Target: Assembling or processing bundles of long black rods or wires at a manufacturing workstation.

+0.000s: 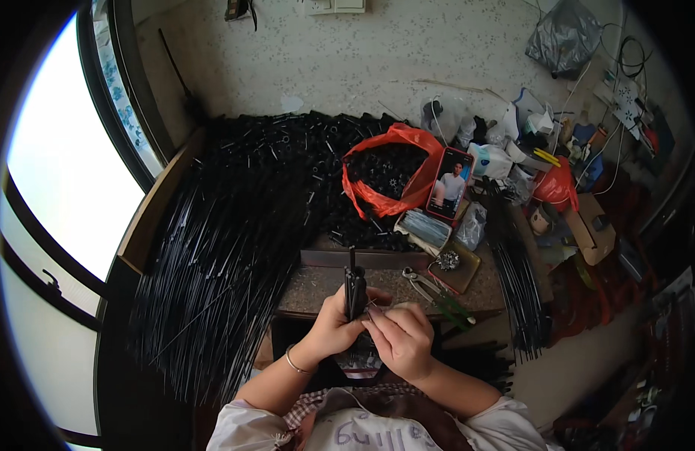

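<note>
Close to my body, in front of the table edge, my left hand [334, 323] is closed around a black folded frame [354, 289], which looks like an umbrella frame with a thin rod standing up from its top. Right beside it, my right hand [401, 338] is closed in a pinch against the frame's lower right side. What sits between those fingertips is too small to make out; it may be a thin wire. Pliers [423, 284] lie on the table just beyond my right hand, beside green-handled cutters [454, 308].
Long thin black rods [205, 278] cover the left side, with a heap of black parts [287, 143] behind. A red plastic bag [351, 192] holds small black pieces. Nearby are a propped phone [448, 184], a tray of thin strips [425, 228], a silvery cluster [447, 260] and more rods [520, 293].
</note>
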Action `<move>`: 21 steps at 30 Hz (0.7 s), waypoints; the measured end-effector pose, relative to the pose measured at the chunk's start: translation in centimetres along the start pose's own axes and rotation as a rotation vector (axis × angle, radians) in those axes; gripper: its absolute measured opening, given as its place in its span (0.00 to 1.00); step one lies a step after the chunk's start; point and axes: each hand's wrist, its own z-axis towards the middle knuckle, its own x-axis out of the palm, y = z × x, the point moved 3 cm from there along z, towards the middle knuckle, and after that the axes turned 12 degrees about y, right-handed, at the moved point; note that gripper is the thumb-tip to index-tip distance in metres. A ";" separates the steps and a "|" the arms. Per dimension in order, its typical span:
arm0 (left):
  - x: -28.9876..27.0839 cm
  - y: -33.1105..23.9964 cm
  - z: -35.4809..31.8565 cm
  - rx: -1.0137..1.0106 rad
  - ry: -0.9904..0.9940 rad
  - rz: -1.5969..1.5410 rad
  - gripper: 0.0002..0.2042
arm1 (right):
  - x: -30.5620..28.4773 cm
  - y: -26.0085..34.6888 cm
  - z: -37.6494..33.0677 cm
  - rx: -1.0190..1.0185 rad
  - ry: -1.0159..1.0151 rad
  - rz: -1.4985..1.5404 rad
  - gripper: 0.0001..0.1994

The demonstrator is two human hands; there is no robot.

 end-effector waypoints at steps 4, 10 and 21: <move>-1.7 -2.6 -2.1 0.190 -0.071 0.044 0.07 | -1.4 -0.7 -1.8 -0.104 0.067 -0.037 0.12; -0.4 -3.8 -4.5 0.161 -0.216 0.051 0.08 | -0.5 -6.4 -10.1 0.742 0.798 -0.566 0.32; -2.3 -5.9 -5.6 0.230 -0.232 0.198 0.45 | -3.0 1.4 -5.2 0.445 0.505 0.445 0.07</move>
